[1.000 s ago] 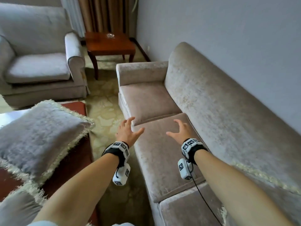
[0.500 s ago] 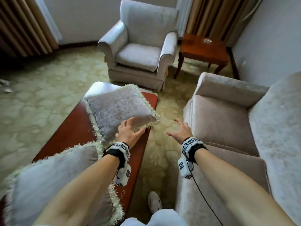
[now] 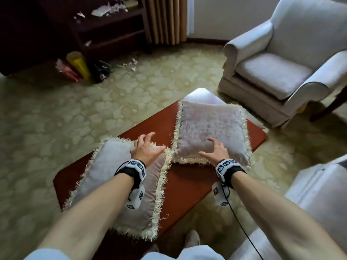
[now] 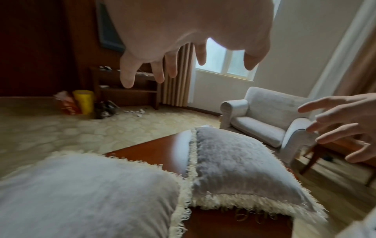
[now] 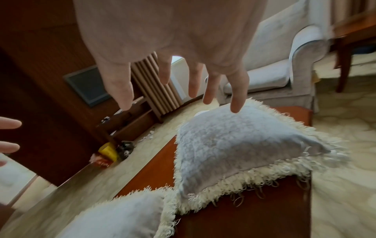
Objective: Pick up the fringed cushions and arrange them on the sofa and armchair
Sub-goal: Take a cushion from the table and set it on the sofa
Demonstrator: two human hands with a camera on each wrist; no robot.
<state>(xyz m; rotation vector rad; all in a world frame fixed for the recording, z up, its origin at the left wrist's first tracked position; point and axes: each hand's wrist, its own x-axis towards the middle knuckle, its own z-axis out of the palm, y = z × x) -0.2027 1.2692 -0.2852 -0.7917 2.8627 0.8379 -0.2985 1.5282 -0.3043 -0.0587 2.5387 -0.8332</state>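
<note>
— Item one?
— Near fringed cushion (image 3: pixel 120 186): square, pale grey plush, cream looped fringe. Lies flat at the near left end of the surface (image 3: pixel 184 186), a reddish-brown polished wooden low table; its near corner overhangs the near edge.

— Item two?
— Far fringed cushion (image 3: pixel 211 132): same grey plush and cream fringe. Lies flat at the far end of the surface, along the right edge; its near left corner touches the fringe of the near fringed cushion.

— Hands?
— Left hand (image 3: pixel 145 150): fingers spread, wide grip, holding nothing, above the far right corner of the near fringed cushion. In the left wrist view the fingertips (image 4: pixel 127 80) hang clear of the fabric. Right hand (image 3: pixel 216 152): fingers spread, wide grip, holding nothing, over the near edge of the far fringed cushion. Whether it touches the plush, I cannot tell.

— Seating?
— Armchair (image 3: pixel 285 68): pale grey upholstered, rolled arms, on the patterned cream carpet (image 3: pixel 93 109) beyond the far right corner of the surface. Sofa (image 3: pixel 319 194): pale, only a part showing at the right.

— Other?
— Dark wooden shelf unit (image 3: pixel 105 30) by the far wall, with a yellow container (image 3: pixel 78 63) and paper scraps on the floor beside it.
</note>
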